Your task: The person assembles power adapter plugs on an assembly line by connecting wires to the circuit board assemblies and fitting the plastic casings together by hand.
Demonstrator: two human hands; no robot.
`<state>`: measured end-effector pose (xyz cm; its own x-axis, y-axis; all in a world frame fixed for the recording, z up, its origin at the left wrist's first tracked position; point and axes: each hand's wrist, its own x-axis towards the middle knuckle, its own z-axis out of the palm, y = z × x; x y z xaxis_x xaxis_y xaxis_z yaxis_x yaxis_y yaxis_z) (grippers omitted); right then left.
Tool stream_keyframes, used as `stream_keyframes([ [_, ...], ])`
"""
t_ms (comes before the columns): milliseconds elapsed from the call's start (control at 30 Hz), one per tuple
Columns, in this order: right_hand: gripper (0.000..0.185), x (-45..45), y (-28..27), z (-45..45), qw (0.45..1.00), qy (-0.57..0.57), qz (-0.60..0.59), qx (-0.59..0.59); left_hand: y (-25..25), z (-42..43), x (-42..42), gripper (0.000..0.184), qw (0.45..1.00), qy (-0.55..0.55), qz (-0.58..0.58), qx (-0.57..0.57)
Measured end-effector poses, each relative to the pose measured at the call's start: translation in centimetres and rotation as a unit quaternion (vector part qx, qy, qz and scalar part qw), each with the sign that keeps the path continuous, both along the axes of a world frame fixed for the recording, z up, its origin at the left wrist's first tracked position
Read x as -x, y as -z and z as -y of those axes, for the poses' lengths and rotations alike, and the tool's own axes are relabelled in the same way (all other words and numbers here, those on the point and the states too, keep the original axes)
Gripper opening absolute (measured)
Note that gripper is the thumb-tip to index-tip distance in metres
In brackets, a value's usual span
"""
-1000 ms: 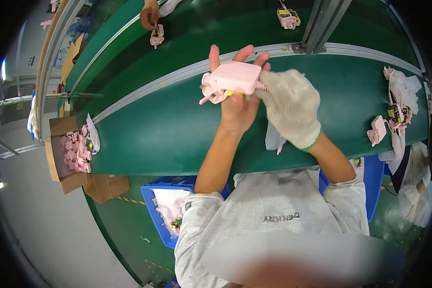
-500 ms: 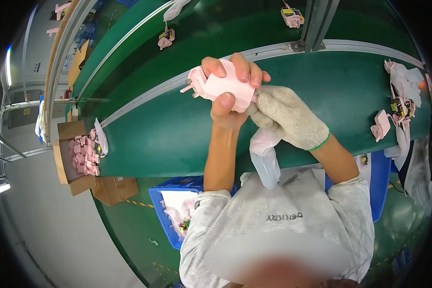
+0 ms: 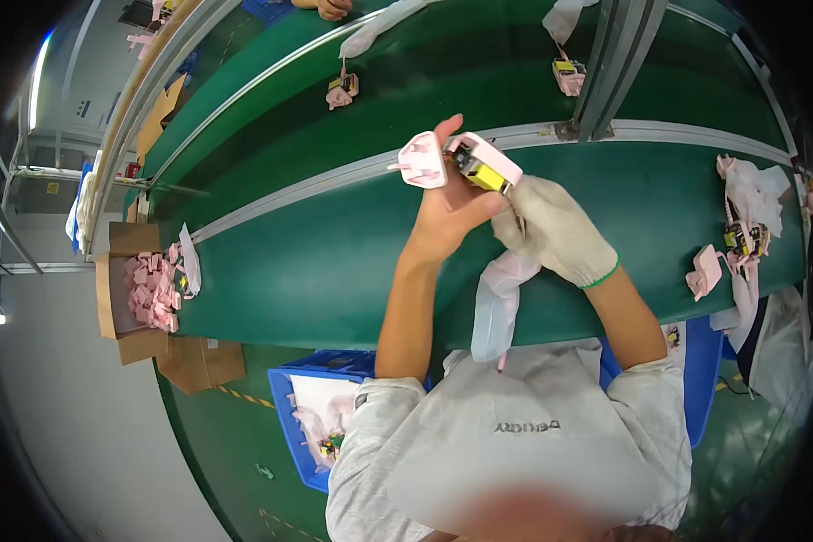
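Observation:
My bare left hand (image 3: 452,212) holds an opened pink charger over the green belt. The plug-pin cover (image 3: 422,161) has come away from the charger body (image 3: 488,163), and a yellow and black circuit shows inside the body. My right hand (image 3: 560,230), in a white knit glove, is closed at the lower right end of the body; its fingertips are partly hidden, so what they pinch is unclear. Below the glove hangs a clear plastic sleeve (image 3: 497,307) with something pinkish in it.
A cardboard box (image 3: 108,294) of pink pieces stands at left. Blue bins (image 3: 285,397) sit below the belt (image 3: 289,280). At right lie a pink shell (image 3: 704,273) and bagged circuits (image 3: 745,237). A metal post (image 3: 610,72) rises behind; another person's hand (image 3: 334,8) shows at the top.
The charger, closed in my left hand before, is now split open, with the pin cover apart from the body and the circuit exposed. Another person's hand has appeared at the top.

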<state>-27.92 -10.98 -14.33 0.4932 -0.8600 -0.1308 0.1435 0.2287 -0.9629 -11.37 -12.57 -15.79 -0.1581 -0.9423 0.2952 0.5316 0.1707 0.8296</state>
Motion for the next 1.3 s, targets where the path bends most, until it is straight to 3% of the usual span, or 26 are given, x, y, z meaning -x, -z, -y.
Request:
stream_keyframes([
  [33,0.016,0.1,0.3,0.2,1.0,0.014,-0.003,-0.009,0.3,0.3,-0.3,0.065,1.0,0.001,-0.003,0.004],
  [100,0.014,0.4,1.6,0.8,0.999,0.026,-0.01,-0.016,0.9,1.1,-1.1,0.066,0.987,-0.019,0.157,-0.01],
  [133,0.021,0.7,2.6,1.4,0.981,0.102,-0.098,0.132,1.2,1.5,-1.4,0.067,0.971,-0.031,0.236,-0.018],
  [167,0.031,0.8,2.8,2.0,0.928,0.176,-0.18,0.273,1.4,1.8,-1.5,0.067,0.971,-0.034,0.235,-0.017],
  [267,0.041,1.5,2.5,2.9,0.897,0.184,-0.168,0.364,1.9,2.3,-1.5,0.058,0.887,-0.078,0.453,0.036],
  [467,0.049,2.7,2.5,4.6,0.86,0.106,-0.217,0.45,1.7,1.6,0.3,0.052,0.838,-0.128,0.518,0.116],
  [600,0.046,2.8,2.5,4.1,0.9,0.104,-0.205,0.371,2.6,0.5,0.3,0.049,0.839,-0.152,0.509,0.115],
  [700,0.039,3.2,3.0,4.1,0.944,0.062,-0.208,0.247,2.9,0.4,0.3,0.046,0.845,-0.163,0.494,0.123],
  [867,0.027,2.8,3.3,4.2,0.97,0.08,-0.152,0.173,3.1,0.4,0.5,0.043,0.831,-0.189,0.498,0.16],
  [967,0.026,2.9,1.9,3.9,0.996,0.02,-0.082,-0.004,3.2,0.2,0.2,0.041,0.821,-0.209,0.505,0.167],
  [1100,0.029,2.5,2.8,3.6,0.998,0.034,-0.046,-0.041,3.2,-0.1,-0.1,0.038,0.812,-0.199,0.522,0.167],
  [1233,0.032,2.1,2.2,3.0,0.995,0.017,-0.094,0.03,3.9,0.3,-0.3,0.037,0.818,-0.222,0.492,0.201],
  [1300,0.033,2.4,2.8,2.7,0.988,-0.008,-0.144,0.052,4.3,0.1,-0.3,0.04,0.894,-0.16,0.404,0.113],
])
